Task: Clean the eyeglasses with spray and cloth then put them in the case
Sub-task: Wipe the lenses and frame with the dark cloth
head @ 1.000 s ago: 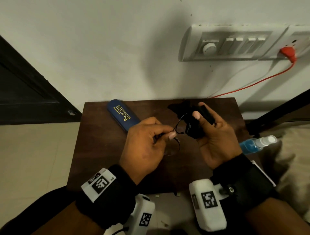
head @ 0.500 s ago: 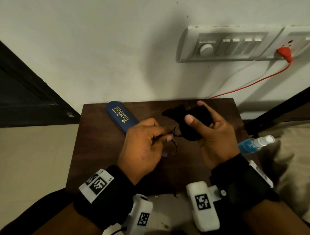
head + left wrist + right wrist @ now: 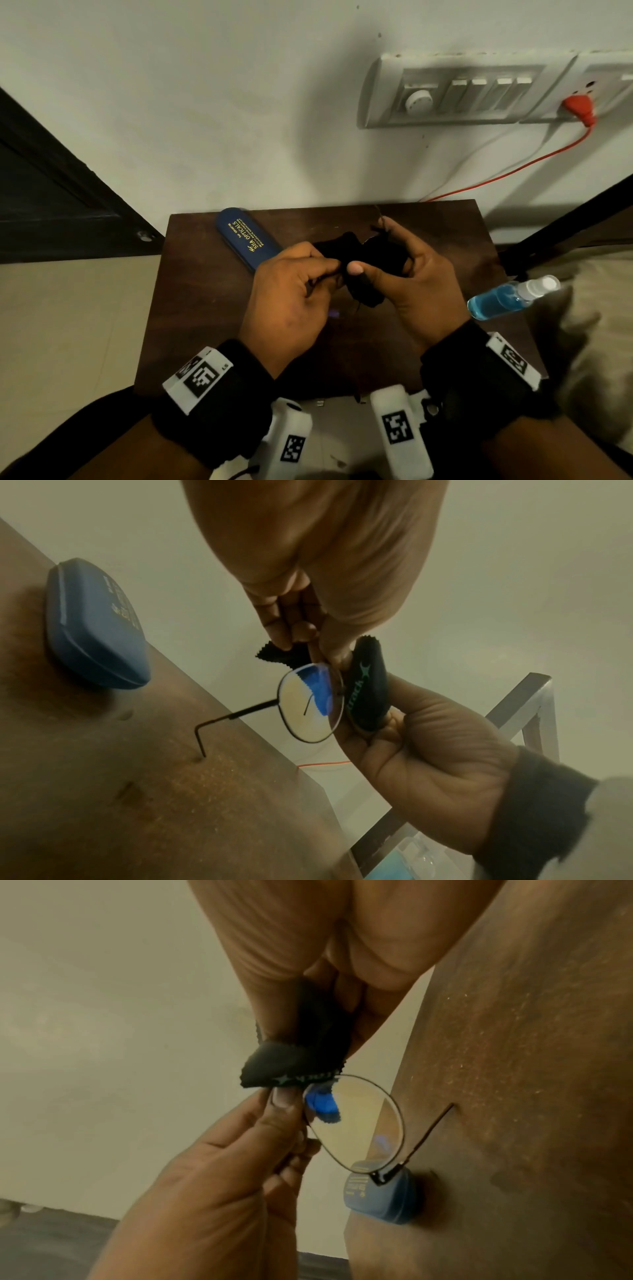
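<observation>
Here, frame centre: our left hand (image 3: 291, 294) pinches thin black wire-rimmed eyeglasses (image 3: 310, 703) at bridge, fingers (image 3: 274, 620) curled tight. Our right hand (image 3: 407, 274) holds black microfibre cloth (image 3: 370, 263) wrapped over other lens, thumb and fingers closed round it. One temple tip touches dark brown wooden worktop (image 3: 212, 308). Closed blue hard glasses case (image 3: 246, 240) lies upper left on worktop. Clear spray bottle of blue liquid (image 3: 507, 298) lies at right edge.
</observation>
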